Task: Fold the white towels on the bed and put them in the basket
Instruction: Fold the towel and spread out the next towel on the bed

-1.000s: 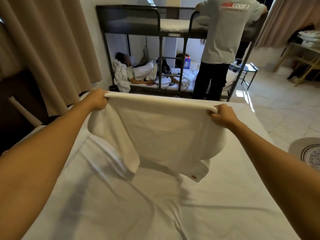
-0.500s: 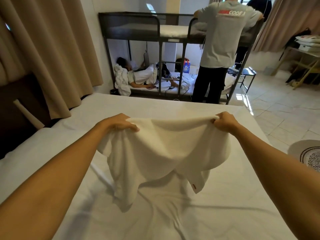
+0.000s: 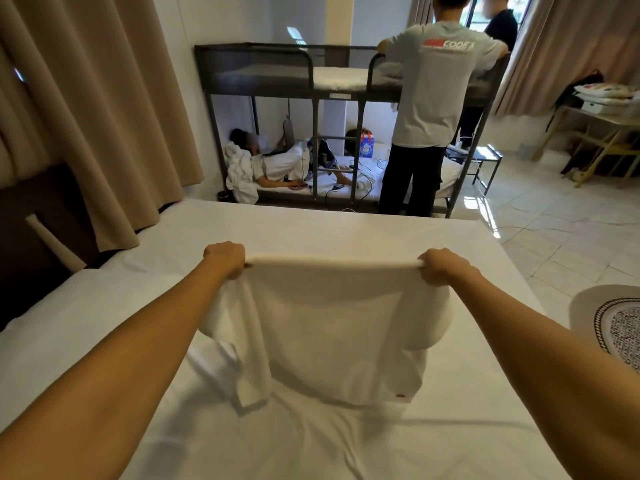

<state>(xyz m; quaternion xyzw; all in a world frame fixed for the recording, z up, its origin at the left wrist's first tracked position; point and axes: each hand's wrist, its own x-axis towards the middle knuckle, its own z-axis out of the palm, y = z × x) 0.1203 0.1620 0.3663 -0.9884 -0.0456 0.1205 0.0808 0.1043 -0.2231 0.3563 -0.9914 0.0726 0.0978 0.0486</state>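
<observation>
A white towel (image 3: 332,327) hangs in front of me over the white bed (image 3: 346,226), stretched flat along its top edge. My left hand (image 3: 225,258) grips the top left corner and my right hand (image 3: 445,268) grips the top right corner. The towel's lower part droops onto the sheet, with a narrow flap hanging at the left and a small red tag at the lower right corner. At the right edge of the view sits a round pale basket (image 3: 588,306) with a black-and-white patterned inside, partly cut off.
Beyond the bed's far edge stands a dark metal bunk bed (image 3: 311,81) with a person lying on the lower bunk and two people standing at its right end. Beige curtains (image 3: 104,98) hang at the left. Tiled floor (image 3: 554,220) and a folding table (image 3: 606,116) lie to the right.
My hands have dropped lower and nearer the bed with the towel. It went slack and bunched half a second ago; now its top edge is pulled taut again.
</observation>
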